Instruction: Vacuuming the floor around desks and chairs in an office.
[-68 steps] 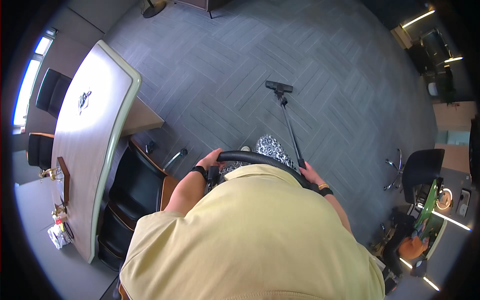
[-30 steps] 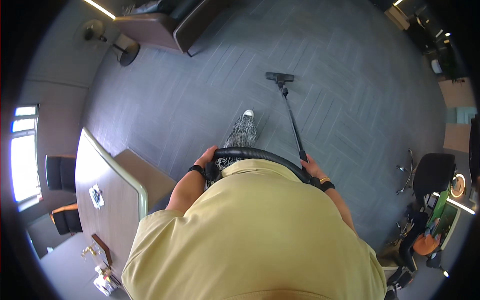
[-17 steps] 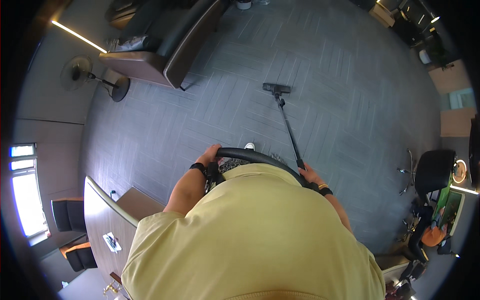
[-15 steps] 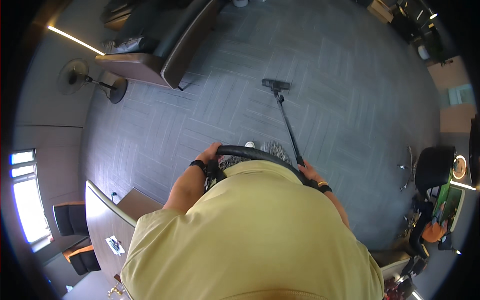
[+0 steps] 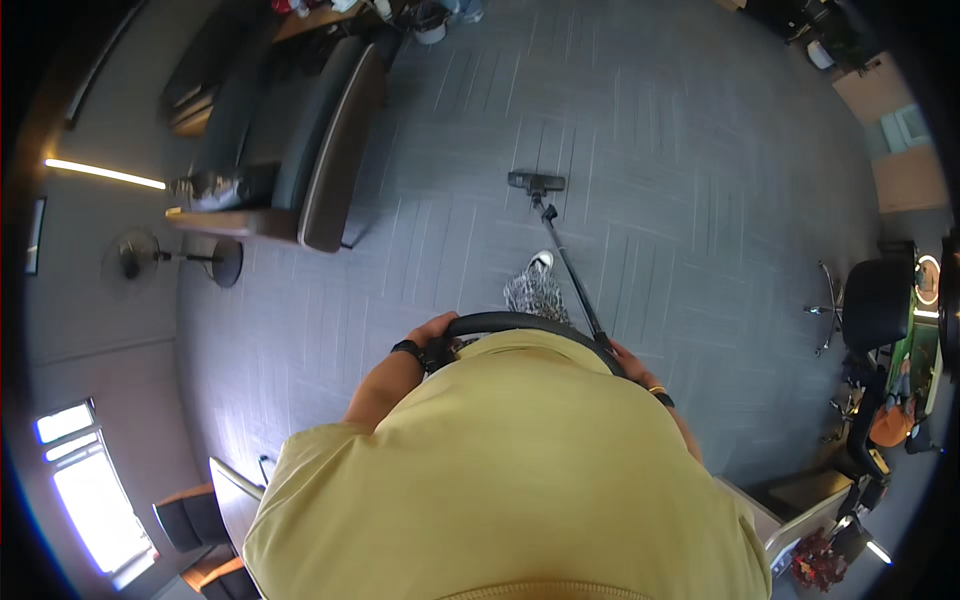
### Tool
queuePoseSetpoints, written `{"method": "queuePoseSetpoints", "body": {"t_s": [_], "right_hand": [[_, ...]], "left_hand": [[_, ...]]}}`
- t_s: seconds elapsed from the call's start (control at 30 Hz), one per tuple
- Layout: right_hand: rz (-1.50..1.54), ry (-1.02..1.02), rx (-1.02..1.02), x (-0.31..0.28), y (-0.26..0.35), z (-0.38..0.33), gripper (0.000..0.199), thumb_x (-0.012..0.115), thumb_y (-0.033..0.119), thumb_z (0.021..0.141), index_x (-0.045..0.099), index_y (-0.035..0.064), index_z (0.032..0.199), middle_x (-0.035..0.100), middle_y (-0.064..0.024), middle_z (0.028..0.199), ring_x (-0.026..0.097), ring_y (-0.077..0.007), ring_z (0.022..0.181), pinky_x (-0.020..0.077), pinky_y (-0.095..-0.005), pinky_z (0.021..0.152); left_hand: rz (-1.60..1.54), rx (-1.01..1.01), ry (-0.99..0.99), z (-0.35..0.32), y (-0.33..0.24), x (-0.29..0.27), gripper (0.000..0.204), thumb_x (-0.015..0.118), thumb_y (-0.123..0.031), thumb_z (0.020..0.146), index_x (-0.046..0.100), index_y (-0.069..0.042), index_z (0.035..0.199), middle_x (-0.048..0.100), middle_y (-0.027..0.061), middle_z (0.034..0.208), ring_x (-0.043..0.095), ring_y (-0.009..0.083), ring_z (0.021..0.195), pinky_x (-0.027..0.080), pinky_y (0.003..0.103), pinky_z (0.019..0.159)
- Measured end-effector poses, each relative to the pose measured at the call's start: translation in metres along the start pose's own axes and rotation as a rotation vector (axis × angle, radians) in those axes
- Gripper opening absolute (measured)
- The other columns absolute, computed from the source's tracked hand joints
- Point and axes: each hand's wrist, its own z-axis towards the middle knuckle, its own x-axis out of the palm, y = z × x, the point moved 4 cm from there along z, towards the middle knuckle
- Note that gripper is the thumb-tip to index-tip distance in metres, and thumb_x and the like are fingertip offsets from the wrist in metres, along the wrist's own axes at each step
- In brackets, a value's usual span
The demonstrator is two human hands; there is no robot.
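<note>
Sofa (image 5: 300, 150) now nearer; hands on ribbed vacuum hose (image 5: 520, 322).

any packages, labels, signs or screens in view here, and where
No package, label, sign or screen can be made out.
Far right edge: small green and orange items beside a black office chair, too small to identify.
Both hands only grip the vacuum: left hand on the black hose, right hand at the wand.

No package, label or sign can be made out. One thing at the far right edge, beside the black office chair (image 5: 872, 300), may be a screen: a small round lit panel (image 5: 928, 279), pale with a green surface below it, too blurred to tell.
</note>
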Motion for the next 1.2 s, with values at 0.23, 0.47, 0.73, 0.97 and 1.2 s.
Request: {"method": "queuePoseSetpoints", "body": {"t_s": [0.23,0.47,0.73,0.97,1.2], "right_hand": [[-0.215,-0.099,-0.259,-0.056,0.009,0.065,0.048,0.05,0.035,0.085,0.04,0.0119,0.126,0.056,-0.0058,0.105,0.052,-0.0111,0.094,0.042,-0.0246,0.08],[0.419,-0.028,-0.06,-0.064,0.14,0.073,0.048,0.055,0.027,0.085,0.04,0.0024,0.124,0.059,-0.0047,0.091,0.056,-0.0077,0.074,0.0454,-0.0195,0.062],[0.23,-0.096,-0.155,-0.086,0.145,0.118,0.053,0.057,0.029,0.083,0.039,0.002,0.125,0.059,-0.0049,0.094,0.055,-0.0072,0.073,0.0446,-0.0195,0.061],[0.651,-0.087,0.002,-0.098,0.228,0.18,0.05,0.053,0.03,0.085,0.04,0.0031,0.125,0.059,-0.0061,0.098,0.056,-0.0082,0.081,0.0444,-0.0189,0.067],[0.164,-0.185,0.076,-0.131,0.285,0.297,0.053,0.054,0.036,0.083,0.041,0.0053,0.124,0.059,-0.0064,0.098,0.055,-0.0115,0.083,0.0443,-0.0229,0.069]], "left_hand": [[-0.121,-0.32,0.045,0.02,-0.17,0.01,0.029,0.041,-0.039,0.082,0.048,-0.01,0.08,0.052,0.0082,0.058,0.045,0.0147,0.042,0.038,0.026,0.039],[-0.019,-0.193,0.064,0.075,-0.272,0.012,0.027,0.045,-0.035,0.078,0.049,-0.009,0.077,0.054,0.0067,0.058,0.047,0.014,0.044,0.037,0.024,0.039],[-0.064,0.002,-0.017,0.127,-0.337,-0.017,0.028,0.042,-0.029,0.078,0.05,-0.004,0.068,0.052,0.0097,0.051,0.045,0.0172,0.035,0.036,0.028,0.033],[-0.085,-0.152,0.105,0.185,-0.386,-0.066,0.021,0.046,-0.03,0.08,0.049,-0.01,0.075,0.048,0.0022,0.056,0.048,0.0144,0.045,0.039,0.026,0.038],[0.026,-0.198,0.169,0.227,-0.496,-0.138,0.037,0.042,-0.041,0.079,0.051,-0.006,0.071,0.052,0.0069,0.057,0.048,0.0174,0.043,0.038,0.03,0.039]]}}
